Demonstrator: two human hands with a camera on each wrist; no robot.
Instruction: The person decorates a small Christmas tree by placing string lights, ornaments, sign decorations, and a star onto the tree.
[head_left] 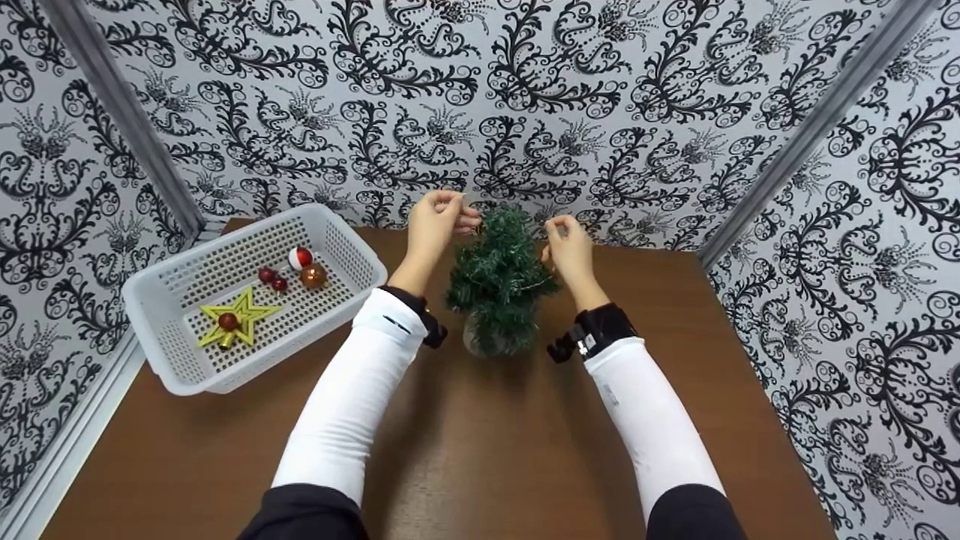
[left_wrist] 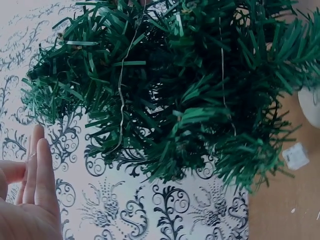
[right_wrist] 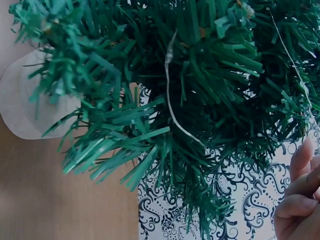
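A small artificial Christmas tree (head_left: pixel 501 274) stands on the table, with a thin silvery wire (left_wrist: pixel 122 95) wound round its green branches. To the left of its top, my left hand (head_left: pixel 439 221) pinches a fine strand of the wire between thumb and fingers. My right hand (head_left: pixel 571 251) is at the tree's right side with fingers curled. In the right wrist view a length of wire (right_wrist: pixel 292 62) runs down the branches to that hand's fingertips (right_wrist: pixel 302 155). The wire between the two hands is mostly hidden by the branches.
A white perforated basket (head_left: pixel 259 369) sits at the left. In it lie a yellow star (head_left: pixel 259 311), a red-and-white ball (head_left: pixel 301 258), an orange ball (head_left: pixel 313 276) and several small red balls (head_left: pixel 267 275). Patterned walls (head_left: pixel 525 90) enclose the brown table (head_left: pixel 480 465).
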